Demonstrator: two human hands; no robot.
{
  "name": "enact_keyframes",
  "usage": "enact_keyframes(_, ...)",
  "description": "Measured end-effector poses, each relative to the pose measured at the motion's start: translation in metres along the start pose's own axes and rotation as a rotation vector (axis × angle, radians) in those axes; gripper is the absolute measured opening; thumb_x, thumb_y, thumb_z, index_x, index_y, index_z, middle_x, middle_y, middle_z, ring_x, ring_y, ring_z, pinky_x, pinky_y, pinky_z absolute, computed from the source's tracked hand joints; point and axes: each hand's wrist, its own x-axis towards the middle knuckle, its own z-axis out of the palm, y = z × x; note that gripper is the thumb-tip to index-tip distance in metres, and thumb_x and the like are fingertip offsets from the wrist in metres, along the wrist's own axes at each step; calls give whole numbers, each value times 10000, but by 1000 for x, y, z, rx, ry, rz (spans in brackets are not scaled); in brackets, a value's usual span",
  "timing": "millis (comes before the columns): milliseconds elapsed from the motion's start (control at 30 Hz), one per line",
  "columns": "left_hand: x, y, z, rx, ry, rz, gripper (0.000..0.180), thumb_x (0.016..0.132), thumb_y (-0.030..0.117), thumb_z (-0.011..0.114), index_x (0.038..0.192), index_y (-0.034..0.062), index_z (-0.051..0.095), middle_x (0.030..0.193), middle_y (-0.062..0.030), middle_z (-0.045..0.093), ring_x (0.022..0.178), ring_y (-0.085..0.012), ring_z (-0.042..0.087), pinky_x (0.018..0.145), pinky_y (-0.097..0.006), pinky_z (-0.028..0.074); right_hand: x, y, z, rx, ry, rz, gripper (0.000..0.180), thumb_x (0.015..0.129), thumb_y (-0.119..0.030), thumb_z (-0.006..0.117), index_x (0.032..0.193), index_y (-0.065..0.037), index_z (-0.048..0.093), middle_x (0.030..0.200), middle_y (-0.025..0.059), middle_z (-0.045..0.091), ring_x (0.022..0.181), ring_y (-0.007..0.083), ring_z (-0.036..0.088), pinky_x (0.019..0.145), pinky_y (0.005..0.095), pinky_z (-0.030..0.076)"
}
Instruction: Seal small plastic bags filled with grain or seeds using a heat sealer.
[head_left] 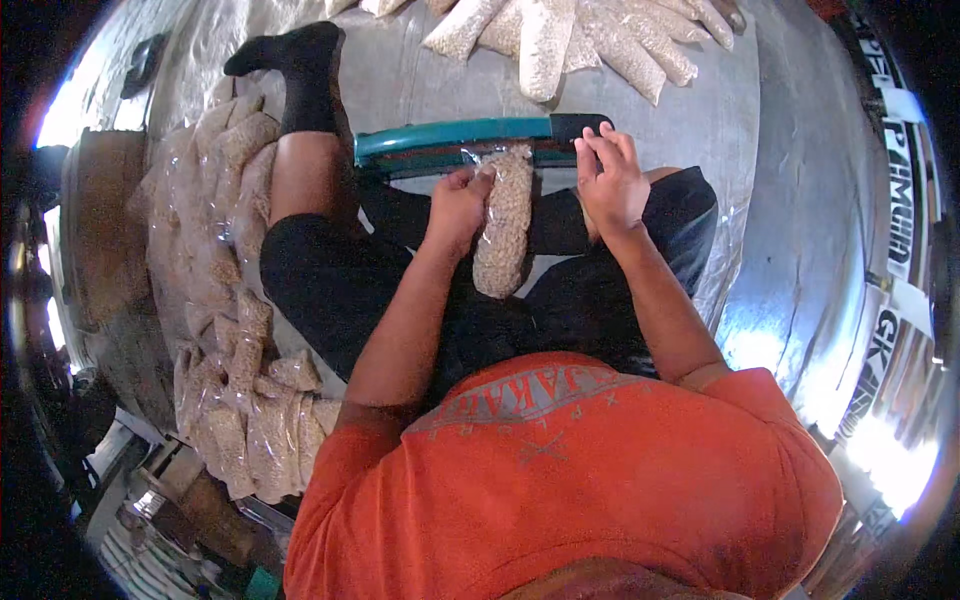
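Observation:
A long clear plastic bag filled with pale puffed pieces hangs toward my lap. My left hand grips it by its upper left side, thumb against the film. The bag's top end lies at a teal heat sealer, a long bar with a black end, set across in front of my crossed legs. Whether the film sits between the sealer's jaws cannot be made out. My right hand is raised at the sealer's black end, fingers apart and fingertips close to or touching it. Nothing shows in that hand.
Many filled bags are heaped along my left side. More filled bags lie fanned out beyond the sealer. My black-socked foot extends forward left of the sealer. Grey sheeting covers the floor; printed boards line the far right.

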Motion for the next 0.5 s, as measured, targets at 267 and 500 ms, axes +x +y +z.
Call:
enact_keyframes(267,1,0,0,14,35,-2,304,1005,200,653,1138,-71,684,948,-86,721,800,-151,643,726,-317,512,0,4,6,-21,38,-58,166,925,-222,753,1052,-115,764,1127,103,691,1000,270,737,752,383,624)
enact_keyframes(500,-1,-1,-1,-123,-41,14,267,1012,179,634,1130,-54,690,932,-82,725,761,-141,653,681,-318,519,-1,2,5,-19,-2,-56,174,926,-215,751,1055,-100,763,1108,107,692,1029,275,729,774,382,623)
